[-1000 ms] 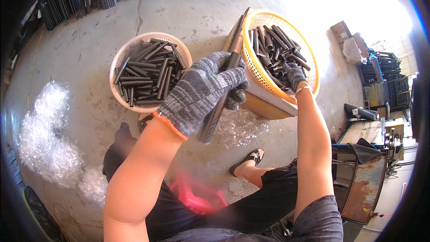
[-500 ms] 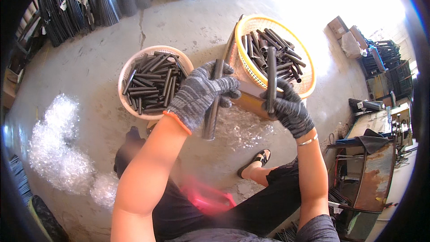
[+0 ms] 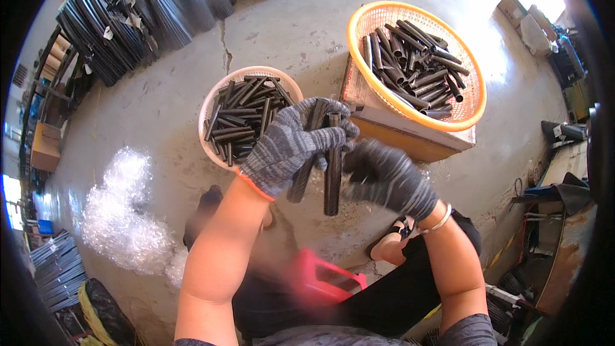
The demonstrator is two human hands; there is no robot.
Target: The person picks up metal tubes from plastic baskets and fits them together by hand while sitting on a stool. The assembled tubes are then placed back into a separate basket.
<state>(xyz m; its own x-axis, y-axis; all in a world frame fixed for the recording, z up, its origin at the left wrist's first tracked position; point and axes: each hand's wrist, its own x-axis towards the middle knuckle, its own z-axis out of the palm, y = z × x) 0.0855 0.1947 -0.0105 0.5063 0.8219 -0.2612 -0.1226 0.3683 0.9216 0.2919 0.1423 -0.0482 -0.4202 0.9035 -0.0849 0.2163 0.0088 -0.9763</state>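
Note:
Two dark tubes cross my left hand (image 3: 291, 144), which wears a grey knitted glove with an orange cuff. The hand is closed round the first black tube (image 3: 298, 186); the second black tube (image 3: 332, 182) stands beside it at the thumb and fingertips. Just right of the second tube is my right hand (image 3: 394, 179), gloved too and blurred by motion. Its fingers look apart, with no tube seen in them. Beyond my left hand sits a pale pink basket (image 3: 203, 118) of short black tubes. Farther right, an orange-rimmed basket (image 3: 482, 99) holds more of them.
The orange-rimmed basket rests on a cardboard box (image 3: 410, 138). Clear plastic wrap (image 3: 122, 218) lies heaped on the floor at left. Bundles of long dark rods (image 3: 154, 13) lean at the far left. A pink stool (image 3: 327, 275) is below my arms; shelving (image 3: 564, 243) stands at right.
My right hand has brought its tube leftward, beside the one in my left hand, and the fingers have loosened. The view has shifted, so both baskets appear farther right.

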